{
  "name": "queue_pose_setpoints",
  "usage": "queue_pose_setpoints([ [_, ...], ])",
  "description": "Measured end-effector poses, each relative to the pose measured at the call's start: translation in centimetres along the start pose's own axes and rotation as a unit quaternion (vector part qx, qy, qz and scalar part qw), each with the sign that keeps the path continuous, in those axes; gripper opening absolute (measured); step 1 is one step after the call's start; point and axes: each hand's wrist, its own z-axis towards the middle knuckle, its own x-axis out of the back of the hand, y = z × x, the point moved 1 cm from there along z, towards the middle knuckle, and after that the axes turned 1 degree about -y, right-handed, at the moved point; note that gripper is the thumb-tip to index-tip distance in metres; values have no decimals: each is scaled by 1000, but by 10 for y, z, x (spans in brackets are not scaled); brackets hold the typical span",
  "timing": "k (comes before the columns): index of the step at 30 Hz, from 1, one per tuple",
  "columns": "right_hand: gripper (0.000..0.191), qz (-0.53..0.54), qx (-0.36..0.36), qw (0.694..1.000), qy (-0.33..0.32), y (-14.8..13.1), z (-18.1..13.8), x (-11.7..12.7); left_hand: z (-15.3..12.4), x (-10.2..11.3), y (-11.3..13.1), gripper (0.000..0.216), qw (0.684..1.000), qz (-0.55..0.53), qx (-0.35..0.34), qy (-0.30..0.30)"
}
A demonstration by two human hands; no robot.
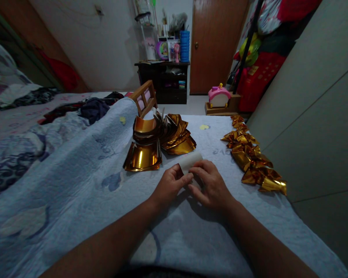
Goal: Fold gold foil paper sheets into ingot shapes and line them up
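Both my hands rest on a pale blue quilt (75, 177) and press a sheet of paper (190, 161), white side up, with a gold edge showing at its left corner. My left hand (168, 185) pinches the sheet's near left part with thumb and fingers. My right hand (211, 184) lies over the sheet's right part, fingers curled down onto it. Just beyond the hands lies a fanned stack of gold foil sheets (158, 141). To the right runs a row of several folded gold paper pieces (251, 156).
A grey wall or cabinet panel (313, 116) rises at the right. Clothes (92, 108) lie on the bed at the left. A wooden chair back (144, 97) stands behind the foil. Farther off are a dark shelf unit (165, 83), a brown door (213, 42) and a pink toy (218, 96).
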Motion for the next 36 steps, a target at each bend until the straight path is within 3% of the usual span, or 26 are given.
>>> queue_pose_setpoints([
  [4,17,40,3,999,27,-1,1,6,3,4,-3,32,998,5,30,49],
  [7,4,50,-77,988,122,4,1,11,3,7,-6,34,997,-2,49,64],
  [9,9,81,-153,972,156,10,1,12,3,9,-8,35,997,-6,54,61],
  [12,25,234,-249,932,120,19,1,9,3,10,-8,37,996,-9,62,57],
  [15,29,341,-291,891,71,23,2,6,2,9,-7,38,995,-24,71,61],
  [24,31,395,-331,856,37,25,4,5,1,8,3,53,993,-28,47,102],
  [31,32,399,-326,856,43,24,2,2,3,10,-3,47,995,-51,73,43],
  [36,37,419,-297,857,48,22,1,2,4,13,-5,48,994,-56,85,46],
])
